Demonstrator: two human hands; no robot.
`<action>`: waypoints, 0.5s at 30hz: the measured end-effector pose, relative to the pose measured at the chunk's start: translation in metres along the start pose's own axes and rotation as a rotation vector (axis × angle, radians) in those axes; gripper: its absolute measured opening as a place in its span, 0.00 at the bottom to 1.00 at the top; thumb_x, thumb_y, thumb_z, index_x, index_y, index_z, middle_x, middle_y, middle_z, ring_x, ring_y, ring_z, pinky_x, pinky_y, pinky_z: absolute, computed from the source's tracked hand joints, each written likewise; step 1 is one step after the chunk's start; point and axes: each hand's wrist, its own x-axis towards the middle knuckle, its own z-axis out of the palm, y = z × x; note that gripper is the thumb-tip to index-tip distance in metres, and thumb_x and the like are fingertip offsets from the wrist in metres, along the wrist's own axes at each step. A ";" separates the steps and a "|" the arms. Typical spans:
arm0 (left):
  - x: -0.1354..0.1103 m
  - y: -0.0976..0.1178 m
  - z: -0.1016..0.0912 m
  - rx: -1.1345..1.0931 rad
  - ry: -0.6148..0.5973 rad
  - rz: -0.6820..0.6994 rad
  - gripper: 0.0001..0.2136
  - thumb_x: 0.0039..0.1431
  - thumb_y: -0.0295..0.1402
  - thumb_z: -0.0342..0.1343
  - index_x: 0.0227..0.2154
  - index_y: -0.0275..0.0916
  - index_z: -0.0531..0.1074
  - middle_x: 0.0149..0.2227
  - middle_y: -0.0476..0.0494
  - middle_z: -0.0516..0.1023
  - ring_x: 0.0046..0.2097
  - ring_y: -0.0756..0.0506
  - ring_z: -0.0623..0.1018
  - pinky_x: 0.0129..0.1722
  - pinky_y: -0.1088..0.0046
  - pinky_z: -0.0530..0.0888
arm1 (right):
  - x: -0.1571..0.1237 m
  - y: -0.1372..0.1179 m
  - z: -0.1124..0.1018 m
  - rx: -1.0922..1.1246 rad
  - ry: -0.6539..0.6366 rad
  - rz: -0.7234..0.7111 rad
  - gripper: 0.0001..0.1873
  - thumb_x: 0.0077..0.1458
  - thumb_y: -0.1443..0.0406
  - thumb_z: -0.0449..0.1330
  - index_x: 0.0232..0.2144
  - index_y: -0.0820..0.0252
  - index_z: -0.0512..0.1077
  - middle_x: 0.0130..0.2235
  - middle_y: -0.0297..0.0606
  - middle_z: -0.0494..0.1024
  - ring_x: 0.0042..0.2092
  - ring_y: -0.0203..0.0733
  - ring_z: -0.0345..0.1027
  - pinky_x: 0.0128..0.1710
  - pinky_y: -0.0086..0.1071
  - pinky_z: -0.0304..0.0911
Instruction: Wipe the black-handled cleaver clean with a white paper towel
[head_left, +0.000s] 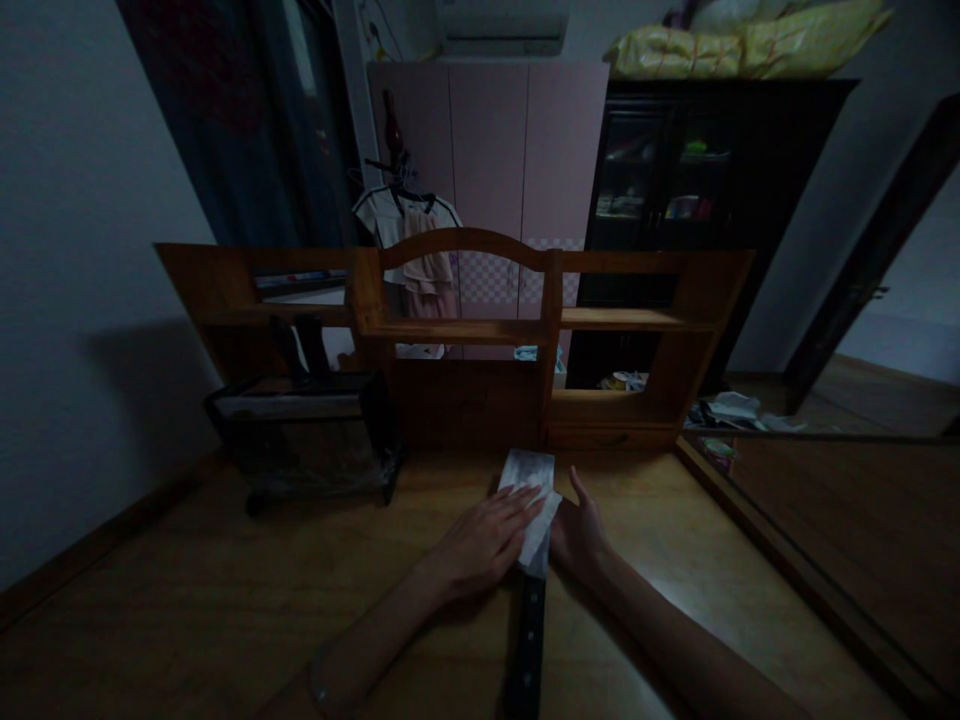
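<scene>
A cleaver [529,610] lies on the desk [225,590] near the front edge at its middle. Its long axis runs straight away from the person, with the dark handle nearest and the pale blade pointing toward the shelf unit [465,330] at the back edge. The left hand [487,540] lies flat on the blade, fingers spread. The right hand [581,535] is against the blade's right side with the thumb raised; its fingers are hidden, so I cannot tell its grip. Both hands are equally near the blade. A black rack [300,430] stands back left.
</scene>
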 end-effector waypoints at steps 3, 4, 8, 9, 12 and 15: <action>0.001 0.007 -0.004 -0.027 -0.052 0.073 0.24 0.68 0.32 0.41 0.66 0.45 0.51 0.68 0.50 0.50 0.68 0.48 0.52 0.68 0.62 0.50 | -0.003 -0.001 0.002 -0.033 0.106 -0.001 0.29 0.59 0.47 0.52 0.40 0.69 0.73 0.35 0.50 0.81 0.39 0.52 0.76 0.45 0.45 0.68; 0.001 0.009 -0.005 -0.034 -0.059 0.091 0.24 0.68 0.32 0.40 0.66 0.45 0.51 0.68 0.50 0.51 0.68 0.48 0.53 0.68 0.62 0.49 | -0.004 -0.001 0.002 -0.052 0.146 -0.007 0.29 0.59 0.47 0.53 0.39 0.69 0.73 0.34 0.50 0.81 0.36 0.51 0.77 0.43 0.43 0.69; 0.000 0.008 -0.005 -0.046 -0.054 0.118 0.23 0.69 0.31 0.36 0.65 0.45 0.53 0.67 0.51 0.55 0.67 0.49 0.55 0.68 0.62 0.50 | -0.004 -0.001 0.001 -0.083 0.186 -0.008 0.27 0.59 0.47 0.53 0.39 0.68 0.73 0.32 0.48 0.81 0.32 0.49 0.77 0.38 0.42 0.71; -0.001 0.006 -0.005 -0.042 -0.046 0.104 0.23 0.69 0.31 0.35 0.65 0.45 0.54 0.67 0.51 0.55 0.67 0.49 0.55 0.68 0.63 0.51 | -0.003 -0.001 0.001 -0.073 0.173 -0.010 0.27 0.59 0.47 0.53 0.39 0.67 0.73 0.34 0.48 0.81 0.34 0.49 0.77 0.39 0.43 0.70; -0.004 -0.002 -0.002 -0.015 -0.004 0.016 0.23 0.69 0.31 0.36 0.65 0.44 0.54 0.67 0.50 0.52 0.67 0.49 0.54 0.67 0.65 0.53 | -0.002 0.000 0.001 -0.033 0.083 -0.027 0.27 0.60 0.48 0.52 0.43 0.67 0.72 0.39 0.49 0.81 0.43 0.52 0.76 0.46 0.46 0.68; -0.006 -0.011 0.003 0.020 0.071 -0.094 0.23 0.69 0.31 0.36 0.65 0.43 0.54 0.68 0.49 0.52 0.68 0.49 0.54 0.67 0.65 0.54 | -0.001 0.000 0.003 -0.016 -0.007 -0.018 0.28 0.61 0.48 0.50 0.48 0.67 0.69 0.44 0.50 0.79 0.47 0.54 0.74 0.49 0.49 0.66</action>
